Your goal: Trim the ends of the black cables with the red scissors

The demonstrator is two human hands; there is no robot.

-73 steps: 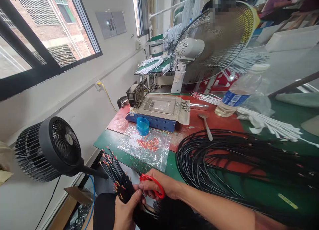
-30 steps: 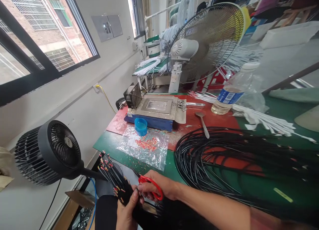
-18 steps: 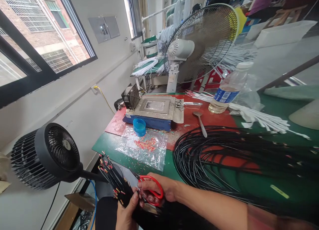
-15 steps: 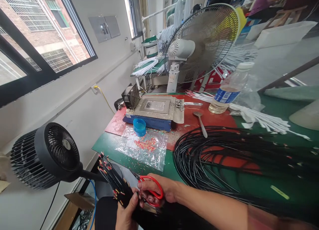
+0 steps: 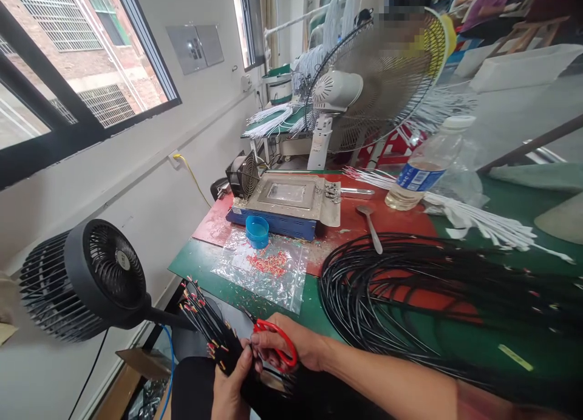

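Bundle of black wires (image 5: 210, 326) with red and yellow tips, fanned out below the table (image 5: 200, 263) edge, just in front of the black fan (image 5: 86, 278). Left hand (image 5: 230, 388) clenched round the bundle's base; right hand (image 5: 291, 346) looped through red scissors (image 5: 272, 338), fingertips picking at one strand. Judged mid-trim: sorting ends. Next likely needs isolating a single wire and closing blades squarely near the tip.

Left hand (image 5: 230, 386) and right hand (image 5: 285, 347) clenched — knuckles touching.
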